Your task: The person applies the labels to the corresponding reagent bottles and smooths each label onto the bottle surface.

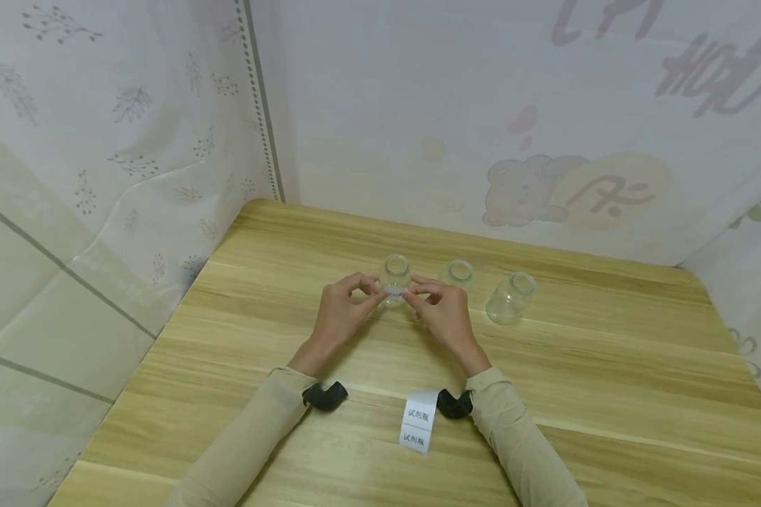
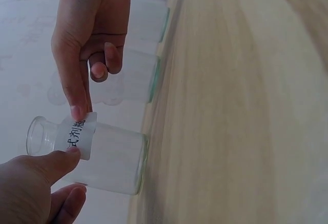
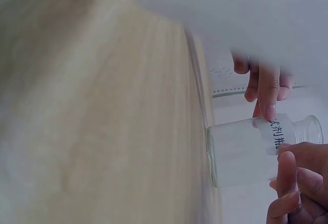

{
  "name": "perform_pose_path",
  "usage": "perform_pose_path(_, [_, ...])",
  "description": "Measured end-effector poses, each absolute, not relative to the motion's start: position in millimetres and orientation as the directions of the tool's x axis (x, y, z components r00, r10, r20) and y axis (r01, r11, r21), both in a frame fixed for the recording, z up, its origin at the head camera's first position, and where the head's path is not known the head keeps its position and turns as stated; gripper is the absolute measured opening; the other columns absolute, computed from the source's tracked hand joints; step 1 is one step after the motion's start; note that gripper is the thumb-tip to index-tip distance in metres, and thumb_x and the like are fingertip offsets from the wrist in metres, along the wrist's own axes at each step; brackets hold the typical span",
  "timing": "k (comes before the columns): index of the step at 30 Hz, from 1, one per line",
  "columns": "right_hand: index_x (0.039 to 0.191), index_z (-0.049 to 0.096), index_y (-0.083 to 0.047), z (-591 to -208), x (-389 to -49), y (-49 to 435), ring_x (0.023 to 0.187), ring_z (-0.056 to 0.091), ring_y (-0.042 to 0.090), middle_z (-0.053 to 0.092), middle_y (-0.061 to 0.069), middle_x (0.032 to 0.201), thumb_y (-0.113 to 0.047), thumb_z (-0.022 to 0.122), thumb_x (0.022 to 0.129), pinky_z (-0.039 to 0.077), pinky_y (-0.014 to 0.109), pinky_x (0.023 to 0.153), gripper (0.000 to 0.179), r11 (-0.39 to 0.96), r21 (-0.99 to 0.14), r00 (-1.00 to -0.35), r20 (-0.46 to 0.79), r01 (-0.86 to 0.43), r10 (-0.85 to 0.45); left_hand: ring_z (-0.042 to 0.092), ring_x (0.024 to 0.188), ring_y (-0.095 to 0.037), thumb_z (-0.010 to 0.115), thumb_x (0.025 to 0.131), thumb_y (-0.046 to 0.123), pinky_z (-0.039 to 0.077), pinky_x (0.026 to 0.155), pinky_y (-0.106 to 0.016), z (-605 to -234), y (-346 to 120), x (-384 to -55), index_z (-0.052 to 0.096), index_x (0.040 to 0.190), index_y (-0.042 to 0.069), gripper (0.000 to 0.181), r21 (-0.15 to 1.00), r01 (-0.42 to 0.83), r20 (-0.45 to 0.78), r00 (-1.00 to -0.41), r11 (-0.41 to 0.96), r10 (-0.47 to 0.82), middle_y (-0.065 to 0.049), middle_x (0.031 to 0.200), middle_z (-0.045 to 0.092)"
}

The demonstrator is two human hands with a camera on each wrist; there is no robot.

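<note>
The left hand (image 1: pixel 344 308) and right hand (image 1: pixel 447 313) are grasping a glass bottle (image 2: pixel 118 155) from opposite sides, their thumbs pressing the two ends of a white label (image 2: pixel 87 141). Both wrist views are showing its black characters, blurred in the head view. The bottle is standing upright on the wooden table (image 1: pixel 609 352). The head and left wrist views are including two more bottles (image 1: pixel 510 299) standing rightward; only the head view is revealing a label strip (image 1: pixel 418 424) lying near the right sleeve (image 1: pixel 516 440).
</note>
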State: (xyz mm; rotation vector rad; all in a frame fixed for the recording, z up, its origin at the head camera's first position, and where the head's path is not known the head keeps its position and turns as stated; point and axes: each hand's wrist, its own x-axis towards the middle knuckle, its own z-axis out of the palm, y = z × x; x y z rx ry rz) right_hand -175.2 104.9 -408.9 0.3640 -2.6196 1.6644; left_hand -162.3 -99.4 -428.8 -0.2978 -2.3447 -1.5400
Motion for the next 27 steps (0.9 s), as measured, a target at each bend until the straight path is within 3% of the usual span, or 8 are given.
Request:
perform_pose_path(11, [0.094, 0.081, -0.003, -407.9, -175.0, 104.7, 0.059, 0.069, 0.035, 0.071, 0.009, 0.131, -0.018, 0.080, 0.093, 0.037, 0.021, 0.043, 0.015, 0.399, -0.898, -0.977, 0.126, -0.187, -0.173, 0.074, 0.106, -0.028, 0.084, 0.089, 0.015, 0.051, 0.103, -0.049, -430.1, -100.7, -163.0, 0.066, 0.080, 0.010, 0.021, 0.846, 0.340, 0.371, -0.929, 0.412, 0.004, -0.010, 0.093, 0.078])
perform_pose_path(19, [0.094, 0.081, -0.002, -409.3, -176.0, 104.8, 0.060, 0.070, 0.033, 0.071, 0.009, 0.129, -0.018, 0.081, 0.093, 0.048, 0.022, 0.050, 0.016, 0.405, -0.896, -0.978, 0.128, -0.184, -0.162, 0.074, 0.107, -0.028, 0.084, 0.088, 0.015, 0.050, 0.103, -0.050, -430.3, -101.1, -163.8, 0.066, 0.080, 0.010, 0.021, 0.849, 0.351, 0.377, -0.926, 0.394, 0.010, -0.008, 0.087, 0.077])
perform_pose_path(27, [0.094, 0.080, -0.001, -408.7, -175.0, 105.3, 0.060, 0.070, 0.035, 0.071, 0.012, 0.129, -0.015, 0.080, 0.093, 0.040, 0.021, 0.045, 0.014, 0.384, -0.900, -0.973, 0.149, -0.208, -0.178, 0.073, 0.109, -0.028, 0.083, 0.089, 0.014, 0.049, 0.105, -0.050, -430.4, -101.5, -163.8, 0.065, 0.080, 0.010, 0.021, 0.854, 0.348, 0.372, -0.928, 0.387, 0.014, -0.006, 0.083, 0.075])
